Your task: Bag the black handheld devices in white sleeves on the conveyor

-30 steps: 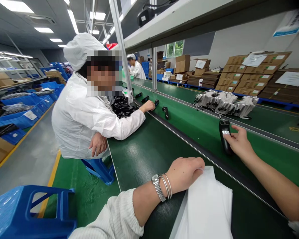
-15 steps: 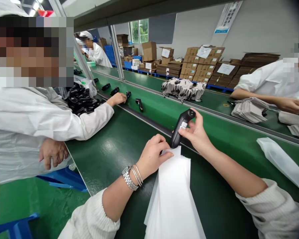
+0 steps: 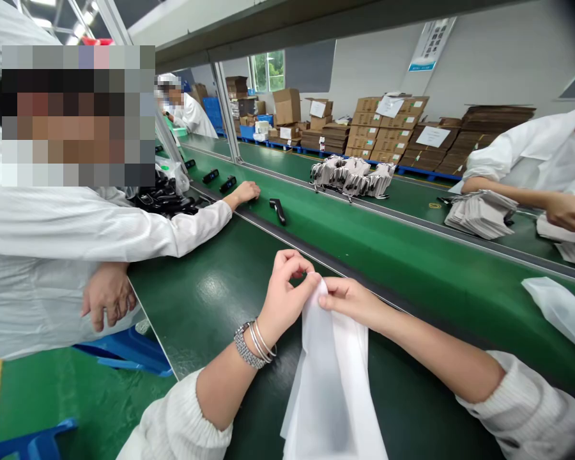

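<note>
Left hand (image 3: 287, 287): fingers pinching white bag (image 3: 323, 377) at its top. Right hand (image 3: 352, 299): fingers grasping same edge. White bag: below both hands, over green worktop (image 3: 196, 303). I'd keep both pinches light, thin film smooth

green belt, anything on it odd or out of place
Nothing looks spilled on the green belt. One black device stands out slightly, lying past the co-worker's hand and angled differently from the other black devices.
</note>
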A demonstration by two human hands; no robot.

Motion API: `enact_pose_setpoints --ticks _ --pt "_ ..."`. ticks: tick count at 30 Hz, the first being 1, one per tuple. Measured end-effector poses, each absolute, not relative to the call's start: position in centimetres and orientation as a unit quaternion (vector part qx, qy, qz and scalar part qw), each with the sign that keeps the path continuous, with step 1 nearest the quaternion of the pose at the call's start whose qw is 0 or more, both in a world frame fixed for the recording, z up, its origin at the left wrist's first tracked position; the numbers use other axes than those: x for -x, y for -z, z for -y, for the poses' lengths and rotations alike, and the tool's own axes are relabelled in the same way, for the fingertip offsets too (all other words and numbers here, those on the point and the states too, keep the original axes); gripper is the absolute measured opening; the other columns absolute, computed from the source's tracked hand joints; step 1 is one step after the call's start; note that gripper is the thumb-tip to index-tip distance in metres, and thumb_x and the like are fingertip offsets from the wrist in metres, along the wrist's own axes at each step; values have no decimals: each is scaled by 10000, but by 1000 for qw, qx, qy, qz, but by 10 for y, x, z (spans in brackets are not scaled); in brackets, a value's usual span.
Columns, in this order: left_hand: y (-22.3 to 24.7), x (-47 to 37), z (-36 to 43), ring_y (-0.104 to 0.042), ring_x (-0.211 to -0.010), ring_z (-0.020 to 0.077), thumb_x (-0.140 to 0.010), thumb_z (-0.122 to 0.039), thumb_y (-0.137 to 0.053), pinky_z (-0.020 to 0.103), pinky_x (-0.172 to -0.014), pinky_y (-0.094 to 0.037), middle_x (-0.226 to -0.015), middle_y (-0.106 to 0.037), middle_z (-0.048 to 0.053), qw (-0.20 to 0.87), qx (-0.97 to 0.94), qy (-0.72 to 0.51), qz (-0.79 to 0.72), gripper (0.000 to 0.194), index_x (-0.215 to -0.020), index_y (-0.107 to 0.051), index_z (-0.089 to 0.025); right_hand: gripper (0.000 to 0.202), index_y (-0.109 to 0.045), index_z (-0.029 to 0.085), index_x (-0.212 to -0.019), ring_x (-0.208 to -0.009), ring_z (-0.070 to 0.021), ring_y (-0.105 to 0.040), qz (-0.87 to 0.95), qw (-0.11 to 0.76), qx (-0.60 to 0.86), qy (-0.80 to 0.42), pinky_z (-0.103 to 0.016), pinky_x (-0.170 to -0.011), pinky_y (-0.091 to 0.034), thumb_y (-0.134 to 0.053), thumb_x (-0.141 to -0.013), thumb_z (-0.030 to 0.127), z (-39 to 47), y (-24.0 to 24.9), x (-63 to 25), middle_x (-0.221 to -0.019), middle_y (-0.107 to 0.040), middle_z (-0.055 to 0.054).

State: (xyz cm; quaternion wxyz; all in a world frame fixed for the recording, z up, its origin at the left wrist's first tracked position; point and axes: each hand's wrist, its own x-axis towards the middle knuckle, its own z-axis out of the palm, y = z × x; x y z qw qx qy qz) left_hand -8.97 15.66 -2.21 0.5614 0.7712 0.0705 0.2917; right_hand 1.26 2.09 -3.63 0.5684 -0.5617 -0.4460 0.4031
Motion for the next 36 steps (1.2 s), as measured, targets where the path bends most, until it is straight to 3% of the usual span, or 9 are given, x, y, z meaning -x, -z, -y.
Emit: enact_pose_setpoints --ticks 4,7,10,12,15,18,22,28,36 --pt "23 87 -158 -506 -859 116 -838 -235 -614 253 -772 -459 -940 -498 29 579 -761 -283 -77 147 -720 -575 -156 332 -629 170 -972 -753 -186 -644 344 641 517 -451 -339 -732 -514 -578 -886 487 -18 20 -10 -830 -674 -64" --pt "24 87 -160 -495 -826 110 -840 -232 -608 253 -767 -448 -894 -518 22 549 -779 -289 -92 139 -725 -576 -160 257 -570 219 -940 -653 -166 -596 274 718 548 -330 -315 -657 -502 -575 -884 469 -12 3 -27 -712 -621 -14" --pt "27 86 -161 -486 -803 108 -827 -228 -621 255 -762 -444 -883 -522 19 525 -797 -284 -92 113 -741 -580 -167 240 -517 242 -871 -598 -159 -543 276 705 628 -178 -301 -619 -467 -521 -904 480 -1 -7 -61 -644 -548 15" --pt "28 87 -161 -487 -806 108 -818 -218 -626 253 -762 -443 -891 -523 19 513 -808 -277 -84 94 -748 -587 -169 271 -505 236 -819 -591 -163 -527 300 607 733 -67 -294 -605 -431 -448 -932 475 9 -4 -89 -641 -545 5" --pt "30 86 -160 -484 -799 102 -807 -204 -636 247 -762 -442 -898 -521 15 497 -825 -257 -77 82 -745 -595 -170 304 -506 216 -739 -629 -183 -527 324 349 874 100 -292 -595 -372 -392 -944 409 25 15 -130 -667 -565 -30" --pt "31 86 -159 -483 -800 101 -795 -206 -650 247 -766 -444 -903 -517 14 496 -829 -247 -76 92 -734 -593 -168 270 -587 203 -825 -761 -231 -560 330 152 912 192 -310 -611 -363 -376 -936 328 34 43 -157 -810 -608 -85" --pt "33 86 -158 -490 -812 106 -780 -203 -662 245 -750 -441 -906 -518 15 499 -832 -229 -76 91 -735 -591 -166 265 -631 199 -1039 -988 -256 -573 385 136 891 197 -334 -727 -421 -401 -917 252 32 68 -164 -1066 -612 -116" --pt "31 89 -159 -503 -789 106 -782 -247 -656 246 -732 -436 -902 -535 5 455 -871 -171 -70 82 -790 -608 -182 259 -647 236 -983 -949 -222 -604 455 176 867 100 -336 -741 -454 -394 -942 270 15 73 -143 -1040 -643 -66" --pt "30 92 -175 -480 -629 99 -688 -408 -724 233 -577 -341 -773 -529 -22 325 -942 -36 -73 270 -737 -587 -180 271 -651 240 -966 -949 -222 -608 471 179 863 45 -334 -738 -463 -383 -948 276 11 72 -135 -1026 -645 -61"
